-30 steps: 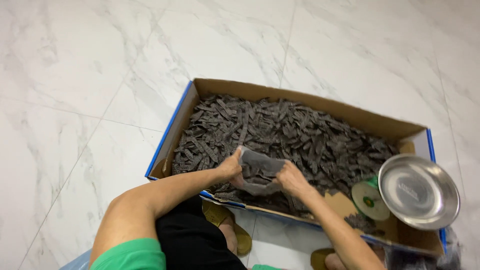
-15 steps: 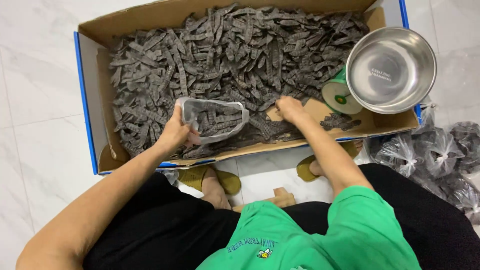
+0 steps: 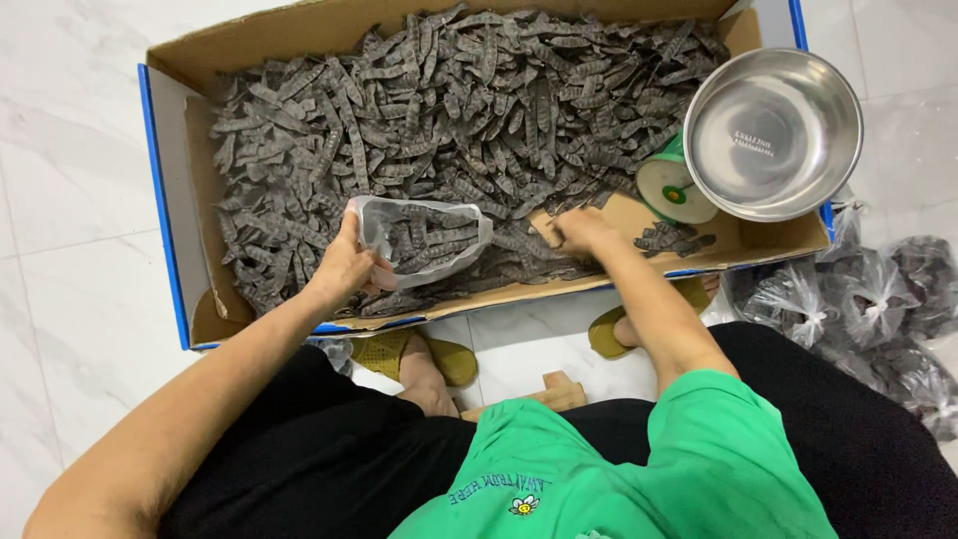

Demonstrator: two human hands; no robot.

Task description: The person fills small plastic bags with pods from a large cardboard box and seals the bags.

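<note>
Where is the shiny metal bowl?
The shiny metal bowl sits at the right end of the cardboard box, atop a green scale, beside the dark pods.

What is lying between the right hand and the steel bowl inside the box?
In the head view, between the right hand and the steel bowl lie bare cardboard, some dark pods, and a green-and-cream round object tucked under the bowl's rim.

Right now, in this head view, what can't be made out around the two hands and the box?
- Right hand: fingertips are buried among the dark pods, so whether it grips any is unclear.
- Clear plastic bag in the left hand: how full it is, the film blurs the contents.
- Cardboard box: far wall is cut by the top edge.
- Tied bags: cut by the right edge.
</note>
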